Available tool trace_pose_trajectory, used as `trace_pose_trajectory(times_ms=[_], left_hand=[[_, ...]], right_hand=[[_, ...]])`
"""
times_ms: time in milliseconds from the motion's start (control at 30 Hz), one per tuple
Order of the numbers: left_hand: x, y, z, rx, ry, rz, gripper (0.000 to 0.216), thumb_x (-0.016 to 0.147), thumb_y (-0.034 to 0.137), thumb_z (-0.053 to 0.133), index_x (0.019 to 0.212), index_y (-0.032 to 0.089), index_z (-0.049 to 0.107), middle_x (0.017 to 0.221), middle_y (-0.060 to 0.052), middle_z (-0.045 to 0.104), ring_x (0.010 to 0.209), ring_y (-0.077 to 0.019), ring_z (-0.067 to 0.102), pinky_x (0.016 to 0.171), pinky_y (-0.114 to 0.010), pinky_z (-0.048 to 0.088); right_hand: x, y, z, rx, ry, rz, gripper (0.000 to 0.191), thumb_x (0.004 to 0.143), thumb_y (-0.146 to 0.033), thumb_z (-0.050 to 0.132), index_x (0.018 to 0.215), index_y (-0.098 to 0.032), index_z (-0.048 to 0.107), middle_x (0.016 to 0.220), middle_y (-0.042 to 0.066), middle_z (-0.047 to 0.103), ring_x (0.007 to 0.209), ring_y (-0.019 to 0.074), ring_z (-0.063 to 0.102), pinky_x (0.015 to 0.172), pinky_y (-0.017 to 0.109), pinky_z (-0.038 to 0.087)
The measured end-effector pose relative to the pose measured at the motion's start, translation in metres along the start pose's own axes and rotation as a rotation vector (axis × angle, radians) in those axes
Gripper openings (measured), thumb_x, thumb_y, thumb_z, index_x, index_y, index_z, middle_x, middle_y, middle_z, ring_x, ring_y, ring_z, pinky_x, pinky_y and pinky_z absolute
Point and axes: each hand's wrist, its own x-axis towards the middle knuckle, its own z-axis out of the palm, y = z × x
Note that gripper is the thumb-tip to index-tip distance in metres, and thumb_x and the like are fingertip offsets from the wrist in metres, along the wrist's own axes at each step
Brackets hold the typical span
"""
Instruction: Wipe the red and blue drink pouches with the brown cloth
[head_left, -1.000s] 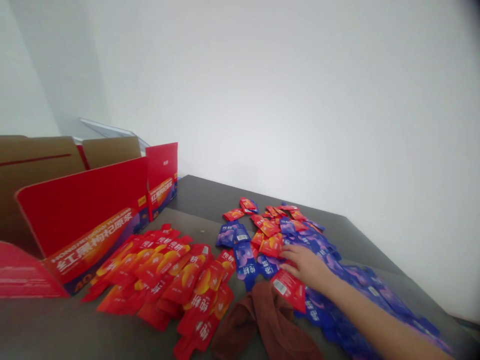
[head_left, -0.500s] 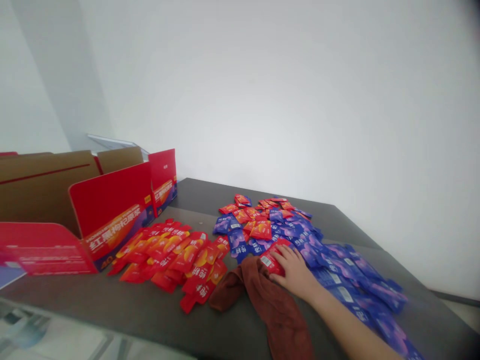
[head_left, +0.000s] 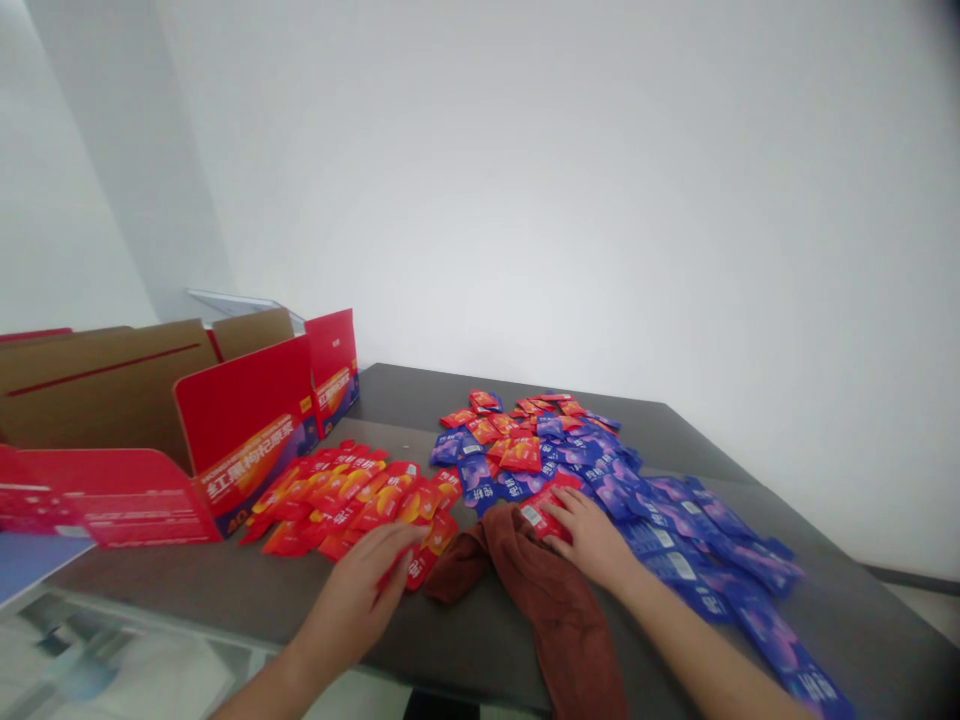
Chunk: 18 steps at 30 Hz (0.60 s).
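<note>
My right hand (head_left: 589,535) has its fingers over a red sachet (head_left: 546,512) with a white barcode label, gripping it at the right side against the table. A crumpled brown cloth (head_left: 536,590) lies just left of that hand and touches the sachet. My left hand (head_left: 364,590) is at the near edge of a pile of red sachets (head_left: 352,500) with orange fruit prints. Its thumb and fingers are apart, with some red showing between them. Right of my right hand spreads a heap of purple-blue sachets (head_left: 675,540).
An opened red carton (head_left: 255,450) with brown inner flaps stands at the left. Mixed red and blue sachets (head_left: 517,450) lie further back on the dark table (head_left: 420,400). A white wall (head_left: 555,200) rises behind the table.
My left hand has come into view from below and reached the near edge of the red pile. My right hand stays on its sachet. The view has shifted slightly.
</note>
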Motion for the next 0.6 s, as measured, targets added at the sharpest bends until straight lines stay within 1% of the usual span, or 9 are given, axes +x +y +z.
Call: trace_pose_trajectory(times_ms=[67,133,267,367,400,433,500,533,600], left_hand=[[0.042,0.011,0.015,-0.050,-0.034,0.017,0.033,0.093,0.024,0.041,0.120,0.020,0.058,0.120,-0.008,0.065,0.115,-0.0209,0.057,0.101,-0.035,0.046],[0.081,0.024,0.036,-0.108,-0.125,-0.013,0.035,0.093,0.024,0.040,0.124,0.018,0.055,0.126,-0.008,0.061,0.119,-0.0198,0.053,0.105,-0.034,0.042],[0.131,0.046,0.094,-0.161,-0.272,-0.056,0.040,0.089,0.024,0.045,0.128,0.015,0.052,0.130,-0.009,0.059,0.120,-0.0193,0.053,0.106,-0.030,0.038],[0.144,0.059,0.137,-0.166,-0.363,-0.099,0.051,0.083,0.033,0.055,0.129,0.011,0.050,0.132,-0.016,0.056,0.122,-0.0277,0.052,0.105,-0.037,0.039],[0.145,0.062,0.148,-0.166,-0.391,-0.122,0.058,0.080,0.037,0.060,0.130,0.010,0.049,0.133,-0.019,0.055,0.122,-0.0312,0.052,0.104,-0.041,0.039],[0.145,0.064,0.157,-0.169,-0.415,-0.146,0.065,0.075,0.040,0.065,0.130,0.009,0.048,0.133,-0.021,0.054,0.122,-0.0345,0.051,0.103,-0.043,0.039],[0.143,0.066,0.169,-0.187,-0.449,-0.183,0.071,0.066,0.039,0.072,0.127,0.009,0.050,0.132,-0.023,0.053,0.121,-0.0385,0.050,0.102,-0.046,0.038],[0.142,0.065,0.172,-0.205,-0.458,-0.198,0.069,0.064,0.036,0.073,0.125,0.010,0.051,0.132,-0.023,0.053,0.122,-0.0391,0.050,0.103,-0.047,0.036],[0.140,0.064,0.175,-0.261,-0.462,-0.226,0.062,0.065,0.029,0.071,0.122,0.011,0.054,0.129,-0.022,0.055,0.121,-0.0387,0.049,0.104,-0.046,0.034]], right_hand=[[-0.001,-0.002,-0.001,0.012,0.048,0.054,0.044,0.080,-0.032,0.063,0.122,-0.018,0.062,0.138,0.015,0.051,0.128,0.0318,0.045,0.106,0.049,0.035],[-0.003,-0.007,-0.006,0.025,0.104,0.119,0.043,0.083,-0.031,0.059,0.122,-0.013,0.060,0.137,0.018,0.050,0.127,0.0322,0.045,0.105,0.050,0.035],[-0.020,-0.034,-0.020,0.068,0.161,0.182,0.029,0.091,-0.030,0.048,0.111,-0.016,0.064,0.119,0.013,0.063,0.113,0.0252,0.057,0.100,0.043,0.042],[-0.043,-0.066,-0.022,0.158,0.127,0.204,0.025,0.091,-0.032,0.049,0.105,-0.022,0.066,0.113,0.007,0.067,0.106,0.0219,0.060,0.096,0.038,0.045],[-0.051,-0.076,-0.019,0.187,0.115,0.231,0.027,0.089,-0.034,0.054,0.110,-0.021,0.064,0.115,0.008,0.065,0.108,0.0236,0.059,0.097,0.040,0.045],[-0.057,-0.085,-0.016,0.204,0.103,0.255,0.037,0.084,-0.034,0.061,0.117,-0.019,0.061,0.121,0.010,0.063,0.112,0.0261,0.057,0.098,0.042,0.044],[-0.067,-0.097,-0.010,0.217,0.082,0.288,0.062,0.072,-0.031,0.073,0.129,-0.015,0.052,0.128,0.014,0.058,0.118,0.0309,0.052,0.100,0.046,0.042],[-0.069,-0.101,-0.007,0.218,0.070,0.296,0.068,0.068,-0.027,0.075,0.131,-0.014,0.050,0.128,0.015,0.057,0.118,0.0321,0.051,0.100,0.047,0.041],[-0.069,-0.103,-0.003,0.226,0.042,0.306,0.059,0.069,-0.020,0.073,0.125,-0.017,0.055,0.119,0.013,0.061,0.111,0.0315,0.054,0.096,0.048,0.043]])
